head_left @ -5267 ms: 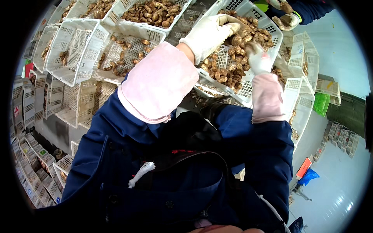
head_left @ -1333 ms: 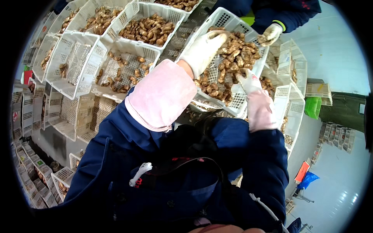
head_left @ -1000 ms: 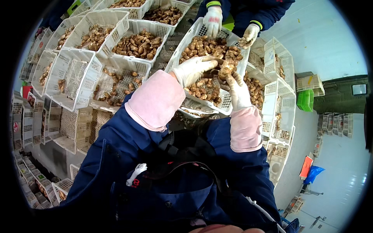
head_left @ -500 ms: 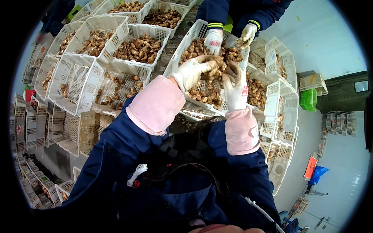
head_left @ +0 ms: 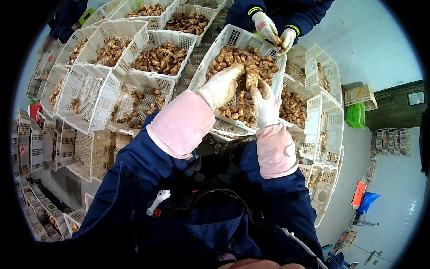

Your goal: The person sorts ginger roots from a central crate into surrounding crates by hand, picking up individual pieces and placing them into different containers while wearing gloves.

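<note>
A brown, knobbly mushroom [head_left: 252,77] is held upright over a white perforated crate [head_left: 200,74] heaped with similar mushrooms [head_left: 228,58]. My right hand [head_left: 266,105], in a white glove with a pink cuff, pinches its lower end between thumb and fingers. Just left of it, my left hand [head_left: 221,87], gloved the same way, has its fingers curled together, the tips close to the mushroom's top. What those fingers hold, if anything, is hidden. Across the crate, a co-worker's gloved hands [head_left: 265,26] meet around a small brown piece [head_left: 278,41].
More white crates of mushrooms stand to the left [head_left: 154,74] and right [head_left: 293,127]. A tilted, nearly bare crate [head_left: 85,114] leans at the left. Stacked green baskets [head_left: 355,115] sit by the right wall, with a blue bag [head_left: 367,201] lower down.
My hands have drawn slightly closer together, and a single mushroom now shows upright between them. The co-worker's left-side hand has lifted out of the crate and joined the other at the far right.
</note>
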A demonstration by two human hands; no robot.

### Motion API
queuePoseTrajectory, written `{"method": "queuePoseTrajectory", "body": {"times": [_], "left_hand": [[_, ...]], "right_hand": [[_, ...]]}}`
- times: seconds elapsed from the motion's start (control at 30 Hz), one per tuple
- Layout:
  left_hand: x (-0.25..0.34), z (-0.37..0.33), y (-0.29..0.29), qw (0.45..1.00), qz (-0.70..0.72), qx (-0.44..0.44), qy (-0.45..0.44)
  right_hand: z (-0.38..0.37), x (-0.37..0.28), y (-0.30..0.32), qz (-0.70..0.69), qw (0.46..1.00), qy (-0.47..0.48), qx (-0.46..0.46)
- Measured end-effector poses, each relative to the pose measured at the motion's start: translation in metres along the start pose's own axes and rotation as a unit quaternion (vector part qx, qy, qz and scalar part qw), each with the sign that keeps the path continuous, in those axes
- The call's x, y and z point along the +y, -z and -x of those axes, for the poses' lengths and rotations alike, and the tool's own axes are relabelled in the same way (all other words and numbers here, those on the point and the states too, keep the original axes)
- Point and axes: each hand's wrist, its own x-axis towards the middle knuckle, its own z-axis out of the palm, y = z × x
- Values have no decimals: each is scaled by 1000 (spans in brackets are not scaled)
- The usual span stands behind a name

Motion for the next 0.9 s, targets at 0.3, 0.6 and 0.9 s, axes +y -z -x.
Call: {"method": "queuePoseTrajectory", "body": {"times": [0.3,0.6,0.9], "left_hand": [[12,8,-2,997,1,55,54],[3,2,1,965,-258,50,-14],[9,9,-12,963,-268,20,0]], "right_hand": [[11,-12,-4,-8,996,-56,-66],[-4,18,7,183,981,65,-23],[0,2,5,246,968,46,28]]}}
